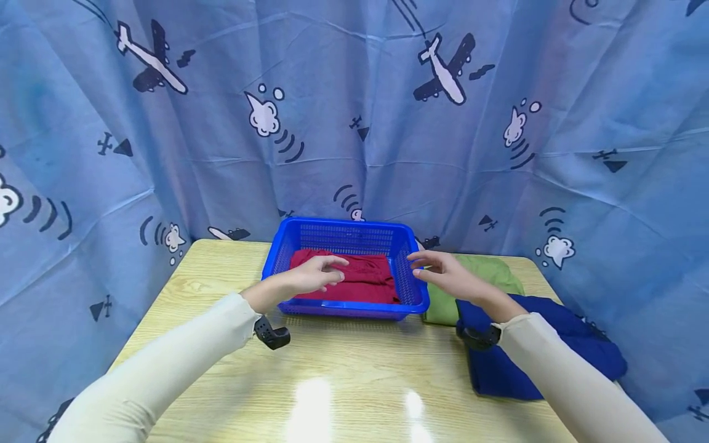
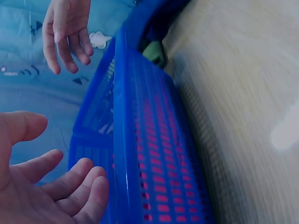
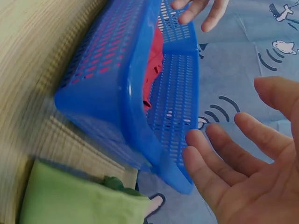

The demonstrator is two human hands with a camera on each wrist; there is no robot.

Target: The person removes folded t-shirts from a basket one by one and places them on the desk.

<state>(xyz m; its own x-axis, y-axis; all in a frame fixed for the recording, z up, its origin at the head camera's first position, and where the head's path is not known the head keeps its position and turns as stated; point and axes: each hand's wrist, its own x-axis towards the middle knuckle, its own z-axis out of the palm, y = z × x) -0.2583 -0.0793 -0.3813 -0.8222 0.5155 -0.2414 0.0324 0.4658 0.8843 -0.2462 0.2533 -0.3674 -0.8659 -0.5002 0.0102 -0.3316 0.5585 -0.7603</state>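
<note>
A blue plastic basket (image 1: pixel 354 307) with slotted walls stands toward the back of the table. Inside it lies a folded red cloth (image 1: pixel 354 280), flat on the bottom. My left hand (image 1: pixel 316 275) hovers over the left part of the basket, fingers relaxed and holding nothing. Near the basket's right rim is my right hand (image 1: pixel 448 275), its fingers loosely bent around no object. In the right wrist view, the fingertips of the right hand (image 3: pixel 243 163) are close to the rim; whether they touch it I cannot tell.
To the basket's right lies a folded green cloth (image 1: pixel 493 274). A folded dark blue cloth (image 1: pixel 515 363) overlaps it in front, under my right forearm. The wooden table (image 1: pixel 343 369) backs onto a blue curtain (image 1: pixel 354 92) printed with aeroplanes.
</note>
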